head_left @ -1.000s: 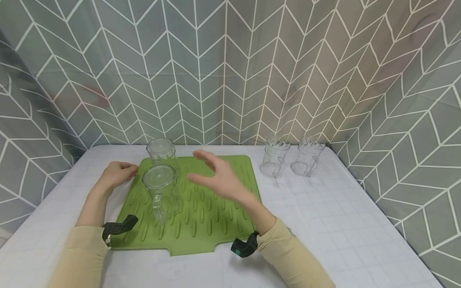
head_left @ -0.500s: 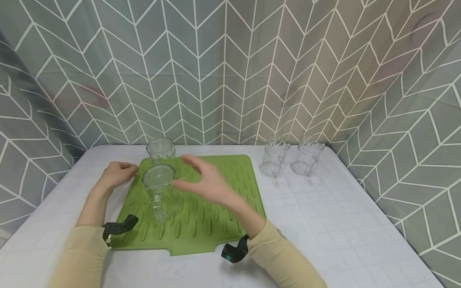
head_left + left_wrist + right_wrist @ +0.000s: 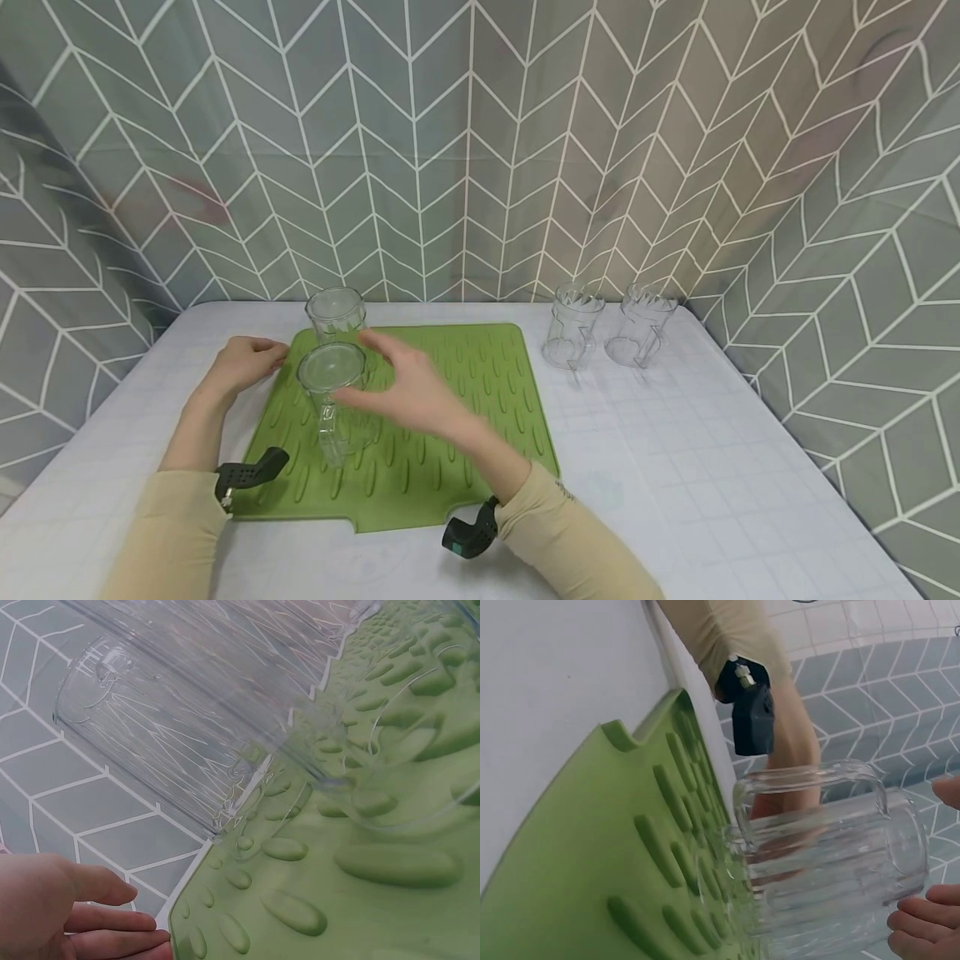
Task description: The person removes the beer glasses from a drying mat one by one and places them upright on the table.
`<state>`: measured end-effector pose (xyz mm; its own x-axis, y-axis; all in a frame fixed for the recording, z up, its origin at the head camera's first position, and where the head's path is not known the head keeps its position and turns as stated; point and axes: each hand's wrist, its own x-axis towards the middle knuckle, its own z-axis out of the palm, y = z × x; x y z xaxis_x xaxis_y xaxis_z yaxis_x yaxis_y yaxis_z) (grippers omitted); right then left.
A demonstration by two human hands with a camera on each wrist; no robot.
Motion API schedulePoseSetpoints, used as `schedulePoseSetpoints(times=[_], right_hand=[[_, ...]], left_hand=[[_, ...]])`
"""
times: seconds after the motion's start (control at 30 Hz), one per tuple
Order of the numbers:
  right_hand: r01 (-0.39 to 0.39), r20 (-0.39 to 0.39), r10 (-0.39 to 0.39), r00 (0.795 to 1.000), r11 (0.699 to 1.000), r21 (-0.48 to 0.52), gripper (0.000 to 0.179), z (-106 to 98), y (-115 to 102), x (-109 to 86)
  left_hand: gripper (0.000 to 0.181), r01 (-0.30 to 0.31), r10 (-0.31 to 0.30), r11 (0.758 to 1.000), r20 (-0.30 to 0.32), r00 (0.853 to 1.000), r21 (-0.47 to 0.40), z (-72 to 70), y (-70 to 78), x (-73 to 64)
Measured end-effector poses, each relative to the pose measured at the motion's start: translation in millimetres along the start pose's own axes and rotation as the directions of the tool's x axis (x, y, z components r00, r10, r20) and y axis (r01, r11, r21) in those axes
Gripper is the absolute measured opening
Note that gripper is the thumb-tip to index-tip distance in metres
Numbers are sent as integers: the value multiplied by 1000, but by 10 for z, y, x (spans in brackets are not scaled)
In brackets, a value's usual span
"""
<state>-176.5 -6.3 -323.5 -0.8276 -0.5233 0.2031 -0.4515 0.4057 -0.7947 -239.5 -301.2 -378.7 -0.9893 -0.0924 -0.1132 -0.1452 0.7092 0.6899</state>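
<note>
Two clear glass mugs stand on a green ridged drying mat [image 3: 450,467], seemingly upside down. The near mug [image 3: 330,392] has its handle toward the front; the far mug [image 3: 335,312] stands just behind it. My right hand [image 3: 412,392] reaches to the near mug's right side, thumb and fingers spread around its upper end. In the right wrist view, a gap shows between the fingertips [image 3: 911,930] and the mug. At the mat's left edge, my left hand [image 3: 243,364] rests with loosely bent fingers; in the left wrist view its fingertips [image 3: 154,946] touch that edge.
Two more clear glass mugs, a nearer-centre one [image 3: 573,329] and a right one [image 3: 640,329], stand on the white tabletop [image 3: 675,467] right of the mat. A grey patterned curtain [image 3: 465,150] closes off the back and sides.
My right hand has moved left across the mat to the near mug, its fingers staying spread. The left hand and all the mugs have kept their places.
</note>
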Motion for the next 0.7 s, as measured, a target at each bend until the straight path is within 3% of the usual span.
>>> schedulePoseSetpoints(times=[0.33,0.7], right_hand=[[16,-39,-16,999,1000,-4,80,137,-12,46],[-29,-58,28,998,999,-33,91,258,2,51]], left_hand=[[64,8,-8,1000,6,1000,-7,-6,18,-9],[64,11,-11,1000,2,1000,8,-6,-3,4]])
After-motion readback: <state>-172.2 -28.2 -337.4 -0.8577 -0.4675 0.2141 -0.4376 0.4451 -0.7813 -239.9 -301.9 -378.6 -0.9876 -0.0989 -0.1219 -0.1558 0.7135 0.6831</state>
